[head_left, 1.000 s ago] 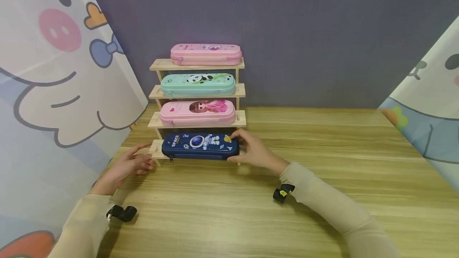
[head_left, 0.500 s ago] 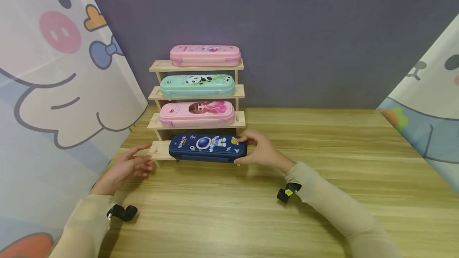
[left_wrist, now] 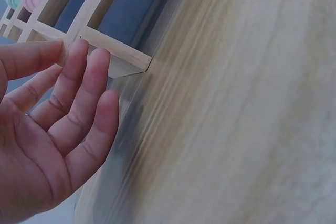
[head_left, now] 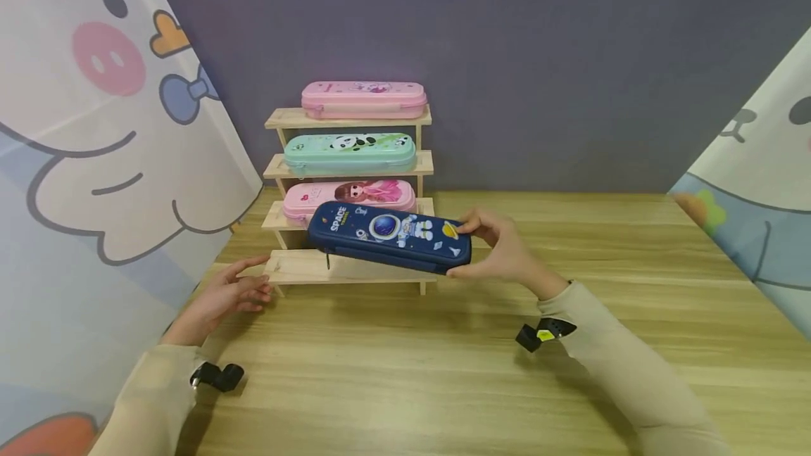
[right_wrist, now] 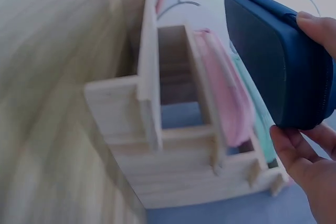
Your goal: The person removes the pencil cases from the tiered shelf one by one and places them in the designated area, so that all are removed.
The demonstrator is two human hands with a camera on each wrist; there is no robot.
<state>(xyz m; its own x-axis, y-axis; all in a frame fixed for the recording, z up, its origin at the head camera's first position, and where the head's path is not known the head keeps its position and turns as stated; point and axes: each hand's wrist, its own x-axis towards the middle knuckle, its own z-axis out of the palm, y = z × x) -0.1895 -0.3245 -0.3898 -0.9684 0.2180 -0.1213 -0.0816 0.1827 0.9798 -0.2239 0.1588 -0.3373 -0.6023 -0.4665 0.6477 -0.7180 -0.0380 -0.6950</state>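
The navy pencil case (head_left: 405,254) reaches away to the left from the right grip (head_left: 503,253), which has hold of only its right end; its long axis runs mostly left to right, slanting so that the right end sits nearer the person or lower — which of the two cannot be told. That grip is spread just as wide as the case is deep, fingers on the far long edge and thumb on the near one. The case hangs in the air over the bottom shelf (head_left: 291,269) of a stepped wooden rack (head_left: 425,161), its left end overlapping, in the head view, the pink doll case (head_left: 310,197) one step up. The left grip (head_left: 222,294) is the farther one: its fingers are relaxed and loosely bent, with no case in them, and its tips lie at the left end of the bottom shelf, touching or just beside it. A green panda case (head_left: 323,157) and another pink case (head_left: 361,110) lie on the two higher steps. The rack stands near the back left corner of the wood-grain table (head_left: 640,252) — whose far edge meets a dark wall (head_left: 557,90), and which runs on well past the rack's right side, between two cartoon-printed panels
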